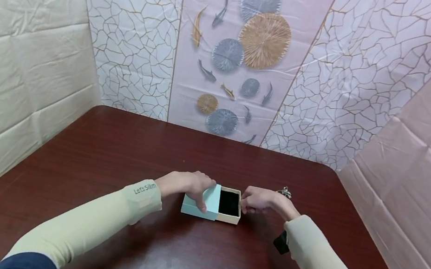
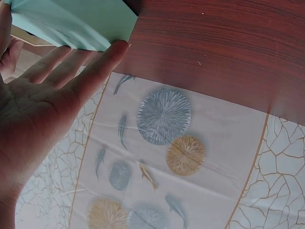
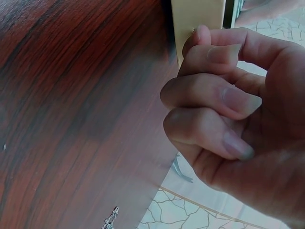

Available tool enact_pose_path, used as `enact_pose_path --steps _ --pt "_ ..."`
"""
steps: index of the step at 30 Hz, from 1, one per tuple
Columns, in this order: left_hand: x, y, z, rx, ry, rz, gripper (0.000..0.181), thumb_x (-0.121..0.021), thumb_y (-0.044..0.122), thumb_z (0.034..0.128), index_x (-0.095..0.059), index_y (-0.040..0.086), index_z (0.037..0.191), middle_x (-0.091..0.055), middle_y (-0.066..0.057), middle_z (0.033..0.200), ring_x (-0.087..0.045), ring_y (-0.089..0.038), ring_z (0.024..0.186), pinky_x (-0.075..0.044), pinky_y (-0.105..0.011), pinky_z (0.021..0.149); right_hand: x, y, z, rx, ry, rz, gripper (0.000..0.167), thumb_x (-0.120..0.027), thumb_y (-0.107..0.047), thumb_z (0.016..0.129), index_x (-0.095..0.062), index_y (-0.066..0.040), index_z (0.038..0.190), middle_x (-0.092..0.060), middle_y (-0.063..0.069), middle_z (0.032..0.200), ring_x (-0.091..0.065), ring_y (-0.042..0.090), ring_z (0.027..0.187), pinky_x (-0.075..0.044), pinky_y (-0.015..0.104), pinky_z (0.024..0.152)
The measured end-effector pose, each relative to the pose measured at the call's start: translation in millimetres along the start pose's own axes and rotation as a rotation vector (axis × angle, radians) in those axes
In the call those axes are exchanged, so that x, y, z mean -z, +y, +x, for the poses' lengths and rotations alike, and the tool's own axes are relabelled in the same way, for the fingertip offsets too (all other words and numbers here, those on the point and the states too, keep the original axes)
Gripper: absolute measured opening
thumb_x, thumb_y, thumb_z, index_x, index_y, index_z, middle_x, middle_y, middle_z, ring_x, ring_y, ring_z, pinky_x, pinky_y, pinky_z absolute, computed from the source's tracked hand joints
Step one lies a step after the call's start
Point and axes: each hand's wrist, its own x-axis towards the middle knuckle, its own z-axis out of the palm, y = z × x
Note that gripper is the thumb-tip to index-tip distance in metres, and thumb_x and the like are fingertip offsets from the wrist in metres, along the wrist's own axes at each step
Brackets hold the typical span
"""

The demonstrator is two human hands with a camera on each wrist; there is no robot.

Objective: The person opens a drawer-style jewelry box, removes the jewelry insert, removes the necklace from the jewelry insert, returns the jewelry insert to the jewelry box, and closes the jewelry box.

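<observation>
A small drawer-style gift box lies on the table, its light teal sleeve (image 1: 211, 197) to the left and its cream drawer (image 1: 227, 218) partly out to the right. Black padding (image 1: 229, 203) lines the drawer. My left hand (image 1: 194, 185) grips the sleeve across its top, thumb on the near side and fingers on the far side. At the drawer's outer end, my right hand (image 1: 257, 200) pinches between thumb and index finger; what exactly lies between them is hidden. The other fingers of that hand (image 3: 214, 105) are curled in.
A small silver chain-like trinket (image 1: 285, 192) lies just beyond the right wrist. Near the right cuff is a black object (image 1: 281, 243). The dark red wooden table (image 1: 132, 149) meets patterned cloth walls (image 1: 137, 37) at the back and sides.
</observation>
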Motion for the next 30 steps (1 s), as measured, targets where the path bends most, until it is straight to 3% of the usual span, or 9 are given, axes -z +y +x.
enact_pose_path --steps 30 --pt "-1.0 0.2 2.5 0.012 0.0 -0.004 0.078 -0.079 0.038 0.0784 -0.044 0.011 0.142 -0.056 -0.006 0.134 -0.051 -0.019 0.119 -0.042 -0.033 0.102 -1.7 -8.5 4.8 0.001 0.004 -0.014 0.022 -0.049 -0.007 0.088 -0.066 0.005 0.08 -0.043 -0.001 0.052 -0.028 0.008 0.04 -0.023 0.024 0.04"
